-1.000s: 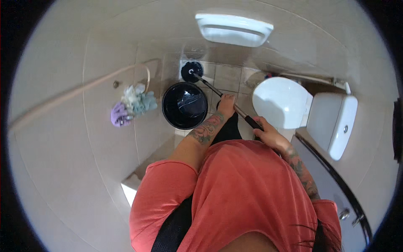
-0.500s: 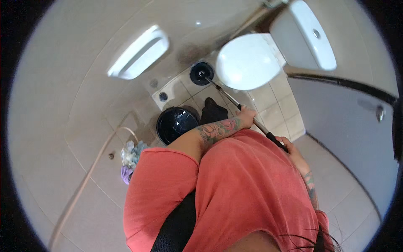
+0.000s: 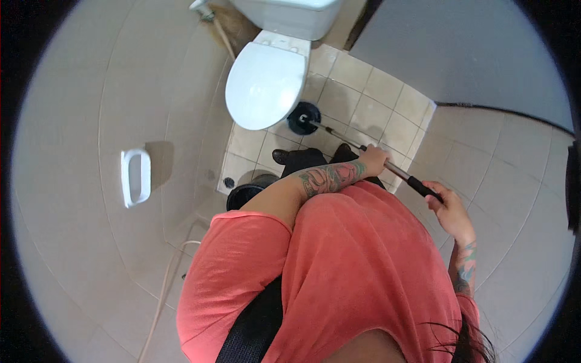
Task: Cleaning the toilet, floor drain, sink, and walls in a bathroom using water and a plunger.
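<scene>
My right grip [image 3: 449,209] is closed on the black handle [image 3: 422,186] of the mop [image 3: 342,138] at three o'clock, and my left grip [image 3: 374,159] is wrapped around its metal pole [image 3: 399,171] at half past two, so the shaft slants down toward ten. I'd do best to steer from the top with the right and press lightly with the left. My shoes [image 3: 280,156] are at eleven and two, so short strokes would spare them. The bucket [image 3: 244,197] sits near nine, partly behind my left arm [image 3: 336,180]. Farther out, the dark round mop head [image 3: 305,111] is on the tiled floor [image 3: 369,115] at twelve, best worked flat. Toward eleven is the toilet [image 3: 266,85]; I can't tell whether the head touches its base, so gentle pushes suit.
</scene>
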`<state>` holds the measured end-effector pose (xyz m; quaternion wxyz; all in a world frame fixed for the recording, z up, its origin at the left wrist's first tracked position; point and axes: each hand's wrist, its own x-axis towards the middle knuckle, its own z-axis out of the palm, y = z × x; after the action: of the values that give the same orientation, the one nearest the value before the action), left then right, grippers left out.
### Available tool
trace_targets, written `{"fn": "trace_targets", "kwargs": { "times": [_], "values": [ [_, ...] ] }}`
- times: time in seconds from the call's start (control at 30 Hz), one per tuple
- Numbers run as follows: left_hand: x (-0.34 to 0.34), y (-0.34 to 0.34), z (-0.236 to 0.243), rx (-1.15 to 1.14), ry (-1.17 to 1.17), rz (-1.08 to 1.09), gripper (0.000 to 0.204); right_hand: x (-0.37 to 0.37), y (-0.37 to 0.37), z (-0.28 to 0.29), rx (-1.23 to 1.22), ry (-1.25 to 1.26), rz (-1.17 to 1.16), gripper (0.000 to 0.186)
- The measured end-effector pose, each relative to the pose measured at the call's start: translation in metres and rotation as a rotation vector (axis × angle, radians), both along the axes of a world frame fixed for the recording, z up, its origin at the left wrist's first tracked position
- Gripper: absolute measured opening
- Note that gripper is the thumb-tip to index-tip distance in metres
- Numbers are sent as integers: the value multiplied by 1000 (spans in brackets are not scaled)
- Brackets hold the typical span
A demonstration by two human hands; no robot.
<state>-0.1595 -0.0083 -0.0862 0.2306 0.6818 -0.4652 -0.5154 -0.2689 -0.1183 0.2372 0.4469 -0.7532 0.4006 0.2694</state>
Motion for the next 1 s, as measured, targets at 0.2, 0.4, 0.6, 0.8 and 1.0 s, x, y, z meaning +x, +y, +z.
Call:
{"fn": "trace_targets", "kwargs": {
  "times": [0.2, 0.4, 0.6, 0.8, 1.0],
  "values": [
    [6, -58, -8, -217, -258, 9, 25, -47, -7, -39, -162, -115, -193, 33],
    [38, -73, -25, -248, -374, -260, 38, -59, 13, -82, -175, -198, -229, 38],
    [-30, -53, 1, -67, -241, -476, 35, -117, 10, -44, -27, -113, -189, 43],
    [-80, -64, 54, -90, -6, -546, 31, -131, -27, 27, -69, 75, -230, 33],
    [-76, -69, 47, -200, 40, -562, 32, -120, -10, 38, -286, 2, -248, 29]
  ]
}}
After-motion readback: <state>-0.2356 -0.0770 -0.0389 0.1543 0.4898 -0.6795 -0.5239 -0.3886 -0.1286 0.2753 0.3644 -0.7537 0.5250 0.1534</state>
